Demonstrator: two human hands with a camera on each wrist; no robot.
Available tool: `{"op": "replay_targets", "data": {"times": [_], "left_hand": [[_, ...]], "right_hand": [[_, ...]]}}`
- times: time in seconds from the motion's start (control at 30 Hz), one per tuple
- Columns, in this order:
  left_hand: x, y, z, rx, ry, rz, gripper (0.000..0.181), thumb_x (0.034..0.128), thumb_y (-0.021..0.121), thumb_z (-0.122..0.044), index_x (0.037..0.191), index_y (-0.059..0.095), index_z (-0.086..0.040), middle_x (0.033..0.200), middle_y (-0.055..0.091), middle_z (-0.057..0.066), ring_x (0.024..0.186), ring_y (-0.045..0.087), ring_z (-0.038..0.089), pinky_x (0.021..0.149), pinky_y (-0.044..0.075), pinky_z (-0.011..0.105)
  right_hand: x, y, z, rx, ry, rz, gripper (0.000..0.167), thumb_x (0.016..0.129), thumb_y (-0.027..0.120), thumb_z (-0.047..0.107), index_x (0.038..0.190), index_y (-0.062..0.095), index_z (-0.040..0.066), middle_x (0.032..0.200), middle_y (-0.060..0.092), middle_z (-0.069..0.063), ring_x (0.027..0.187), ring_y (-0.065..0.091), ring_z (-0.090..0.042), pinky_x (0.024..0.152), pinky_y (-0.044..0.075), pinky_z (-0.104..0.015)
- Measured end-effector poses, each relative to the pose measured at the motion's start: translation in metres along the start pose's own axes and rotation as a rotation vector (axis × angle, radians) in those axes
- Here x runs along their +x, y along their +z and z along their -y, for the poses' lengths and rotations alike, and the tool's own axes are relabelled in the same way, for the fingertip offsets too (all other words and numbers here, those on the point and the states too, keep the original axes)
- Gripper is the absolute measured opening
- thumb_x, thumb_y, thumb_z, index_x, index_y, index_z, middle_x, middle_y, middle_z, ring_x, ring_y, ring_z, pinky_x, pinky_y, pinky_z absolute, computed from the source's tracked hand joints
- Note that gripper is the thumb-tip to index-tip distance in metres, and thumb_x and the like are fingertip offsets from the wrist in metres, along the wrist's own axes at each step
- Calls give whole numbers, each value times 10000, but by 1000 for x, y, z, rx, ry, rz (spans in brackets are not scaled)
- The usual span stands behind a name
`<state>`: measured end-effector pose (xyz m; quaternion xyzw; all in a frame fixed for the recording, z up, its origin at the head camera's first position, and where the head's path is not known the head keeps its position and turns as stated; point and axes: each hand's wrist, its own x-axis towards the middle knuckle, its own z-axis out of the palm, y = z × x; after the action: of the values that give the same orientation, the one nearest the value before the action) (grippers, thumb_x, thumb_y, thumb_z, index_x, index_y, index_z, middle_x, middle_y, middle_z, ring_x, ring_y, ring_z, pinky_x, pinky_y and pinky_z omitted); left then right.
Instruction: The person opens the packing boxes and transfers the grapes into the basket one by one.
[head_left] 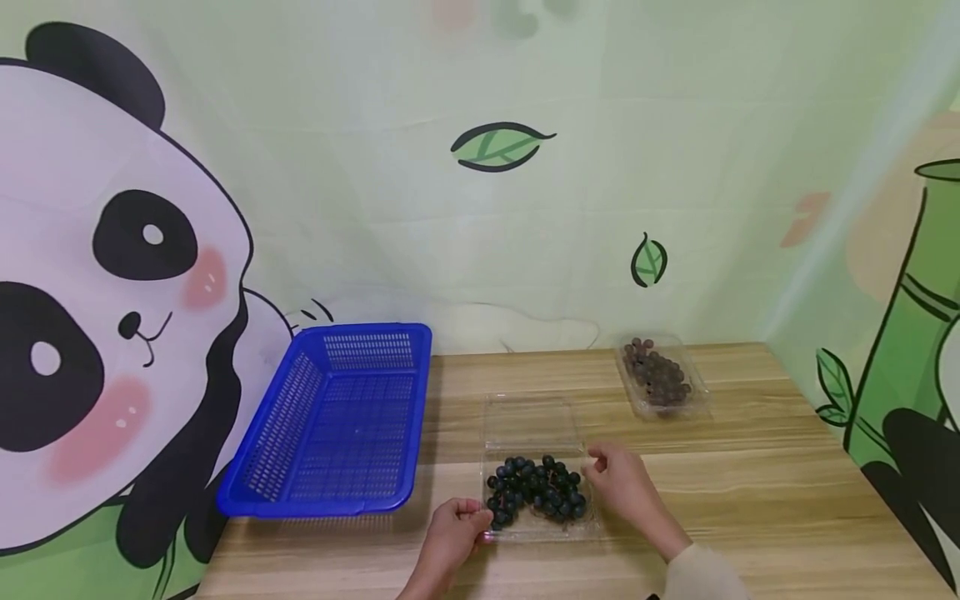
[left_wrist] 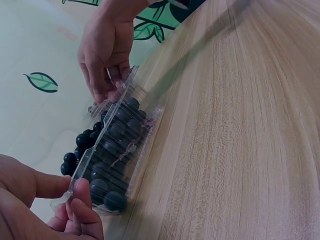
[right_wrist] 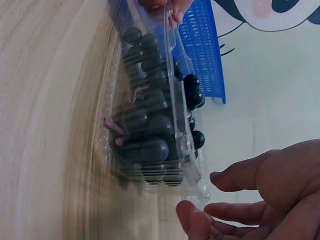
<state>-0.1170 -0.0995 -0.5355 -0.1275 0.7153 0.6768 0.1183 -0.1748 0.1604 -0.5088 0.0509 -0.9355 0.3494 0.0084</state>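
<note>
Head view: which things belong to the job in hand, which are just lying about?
In the job:
near box, left hand pinching its rim, right hand at its other side
dark grapes inside it

Apparently lying about, no hand on them:
basket, possibly for later use
far box
its bunch

A plain, pale cream sleeve (head_left: 707, 575) is ending above the right wrist (head_left: 667, 533), the left hand (head_left: 454, 532) and right hand (head_left: 618, 479) are showing bare
</note>
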Motion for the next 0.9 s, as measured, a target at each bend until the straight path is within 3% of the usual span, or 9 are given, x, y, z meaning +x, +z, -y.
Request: {"op": "replay_targets", "data": {"times": [0.17,0.37,0.63,0.9], "left_hand": [[-1,0,0,-2,-4,3,159,965,656,-34,1048,556,58,824,582,24,695,626,116,597,452,234],[-2,0,0,8,-20,2,135,953,651,-22,1033,564,43,816,575,22,701,619,121,606,457,235],[-2,0,-5,37,17,-9,133,956,663,-29,1017,569,43,811,572,26,699,599,131,592,436,243],[-1,1,-4,71,67,-22,251,925,682,5,1090,524,109,822,561,56,682,605,144,601,466,255]], "right_hand": [[-10,-3,6,-28,32,25,314,911,719,46,1159,672,-141,755,577,-18,694,534,-172,688,511,-411],[-19,-4,9,-54,52,37,346,920,732,103,1133,646,-155,761,630,-43,697,598,-188,684,544,-433],[-25,-2,9,-67,56,48,333,889,727,60,1126,647,-158,716,612,-28,628,556,-158,599,501,-366],[-29,-1,13,-57,76,66,388,850,735,4,1172,619,-179,740,627,-39,648,577,-170,606,516,-375]]}}
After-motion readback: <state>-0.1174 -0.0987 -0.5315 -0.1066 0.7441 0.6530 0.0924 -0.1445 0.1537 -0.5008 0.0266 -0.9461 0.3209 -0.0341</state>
